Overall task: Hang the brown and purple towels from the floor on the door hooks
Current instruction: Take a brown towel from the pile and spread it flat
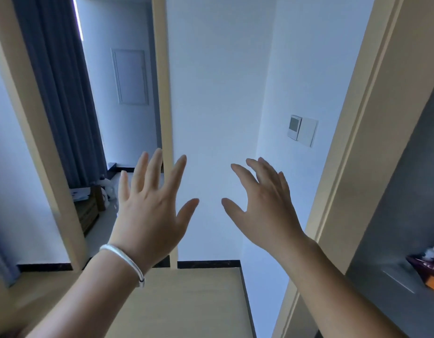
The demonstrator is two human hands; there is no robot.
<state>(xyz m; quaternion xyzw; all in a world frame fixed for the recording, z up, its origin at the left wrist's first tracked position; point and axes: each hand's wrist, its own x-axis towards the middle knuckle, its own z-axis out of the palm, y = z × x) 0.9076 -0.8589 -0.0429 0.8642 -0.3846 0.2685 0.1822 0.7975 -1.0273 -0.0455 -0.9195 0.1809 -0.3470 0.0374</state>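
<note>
My left hand (pixel 150 211) is raised in front of me with its fingers spread and nothing in it; a silver bangle sits on that wrist. My right hand (pixel 264 206) is raised beside it, fingers apart and slightly curled, holding nothing. Both hands hover before a white wall (pixel 216 93). No brown or purple towel shows in this view, and I see no door hooks.
A beige door frame (pixel 40 142) stands at the left, opening onto a room with a dark blue curtain (pixel 62 93). Another beige frame (pixel 357 118) rises on the right beside a grey niche with small objects (pixel 428 264). A wall switch panel (pixel 302 130) sits ahead right. Wooden floor (pixel 186 301) lies below.
</note>
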